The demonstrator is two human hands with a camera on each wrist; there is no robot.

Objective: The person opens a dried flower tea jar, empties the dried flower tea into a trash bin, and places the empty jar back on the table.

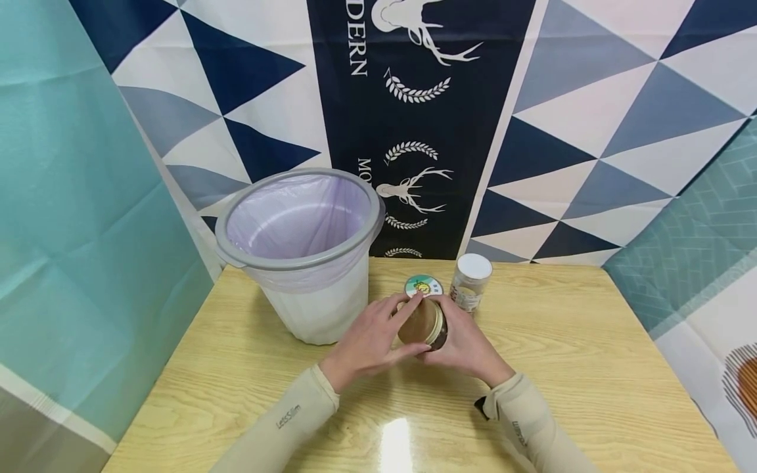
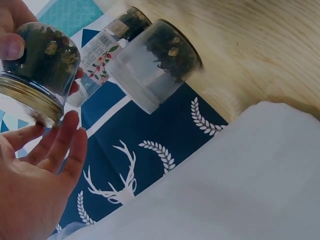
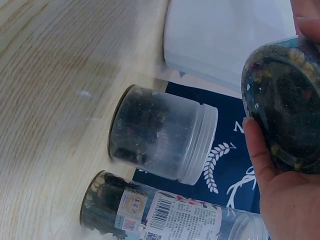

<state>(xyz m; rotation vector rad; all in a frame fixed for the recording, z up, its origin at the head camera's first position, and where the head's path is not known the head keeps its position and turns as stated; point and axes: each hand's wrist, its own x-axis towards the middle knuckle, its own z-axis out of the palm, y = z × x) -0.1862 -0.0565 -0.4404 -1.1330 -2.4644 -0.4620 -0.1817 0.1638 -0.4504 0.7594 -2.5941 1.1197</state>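
Observation:
Both hands are on a clear, squat jar (image 2: pixel 47 60) with a gold screw lid (image 2: pixel 30 100) and dark dried leaves and yellowish bits inside. My right hand (image 1: pixel 464 341) grips the jar's body, its base facing the right wrist view. With thumb and fingers spread round the lid's rim, my left hand (image 1: pixel 372 335) holds the lid side, which tilts left in the head view. Just beyond stands a wide, frosted jar (image 3: pixel 165 135) with a picture-printed top (image 1: pixel 423 286). A taller, labelled jar (image 3: pixel 175 215) with a white cap (image 1: pixel 475 266) is beside it. Both contain dark dried matter.
A white bin (image 1: pixel 319 309) with a grey rim and purple liner stands on the wooden table (image 1: pixel 236 407), left of the jars. Behind the table hangs a patterned cloth (image 1: pixel 550 164) with triangles and deer heads.

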